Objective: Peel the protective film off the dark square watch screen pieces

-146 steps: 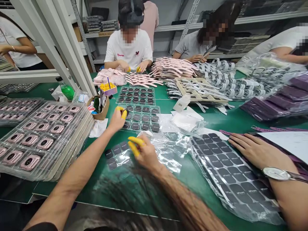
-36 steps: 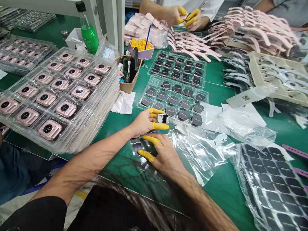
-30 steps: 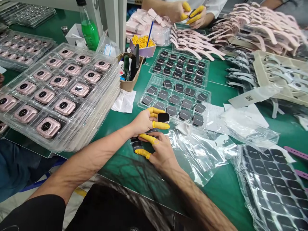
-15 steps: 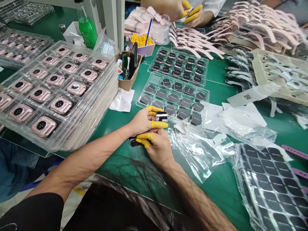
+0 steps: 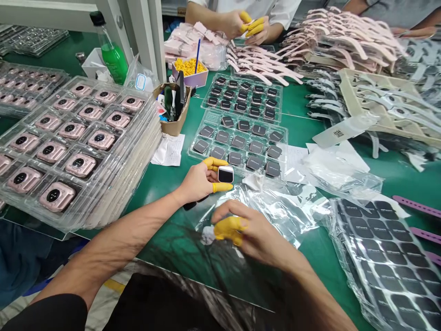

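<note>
My left hand (image 5: 201, 180), with yellow finger cots on, is closed around a square smartwatch case (image 5: 226, 174) and holds it by the edges, its dark glossy screen facing up. To its lower right is my right hand (image 5: 250, 227), blurred by motion, with yellow-covered fingers curled in. A crumpled white cloth (image 5: 207, 235) shows at those fingertips and seems pinched in them. Dark square pieces (image 5: 190, 205) lie on the table below my left wrist, partly hidden. Just beyond my hands a clear tray (image 5: 193, 149) holds several dark square watch pieces.
Stacked clear trays (image 5: 138, 151) of pink watch cases stand at left. Behind are a cardboard box (image 5: 175, 127) of tools, a bin of yellow finger cots (image 5: 189, 67) and a green bottle (image 5: 115, 62). Plastic film (image 5: 282, 207) and bagged black squares (image 5: 379, 243) lie right. A co-worker's hands (image 5: 248, 27) work opposite.
My right hand has moved away from my left hand, down and to the right, and the white cloth now shows at its fingers. The watch case stays in my left hand. The view has shifted slightly.
</note>
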Action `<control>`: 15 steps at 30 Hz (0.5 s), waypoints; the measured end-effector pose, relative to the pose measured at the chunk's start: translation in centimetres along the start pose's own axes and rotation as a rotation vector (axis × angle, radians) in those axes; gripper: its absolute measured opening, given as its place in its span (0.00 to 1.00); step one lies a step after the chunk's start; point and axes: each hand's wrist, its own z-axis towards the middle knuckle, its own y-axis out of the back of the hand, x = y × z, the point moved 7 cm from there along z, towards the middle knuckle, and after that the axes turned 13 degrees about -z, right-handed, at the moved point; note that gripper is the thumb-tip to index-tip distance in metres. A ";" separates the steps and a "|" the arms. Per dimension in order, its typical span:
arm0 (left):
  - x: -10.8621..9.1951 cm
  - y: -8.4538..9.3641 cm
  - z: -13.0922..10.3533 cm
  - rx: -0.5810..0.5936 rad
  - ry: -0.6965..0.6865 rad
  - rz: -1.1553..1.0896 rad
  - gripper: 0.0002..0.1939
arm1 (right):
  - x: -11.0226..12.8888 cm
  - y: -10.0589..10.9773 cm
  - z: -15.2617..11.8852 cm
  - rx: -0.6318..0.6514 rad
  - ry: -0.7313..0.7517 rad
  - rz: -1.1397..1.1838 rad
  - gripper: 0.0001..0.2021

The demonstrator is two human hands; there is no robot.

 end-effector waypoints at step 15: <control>-1.0 -2.1 -0.7 0.131 0.083 0.535 0.28 | -9.6 2.6 -1.5 -0.373 -0.685 0.531 0.15</control>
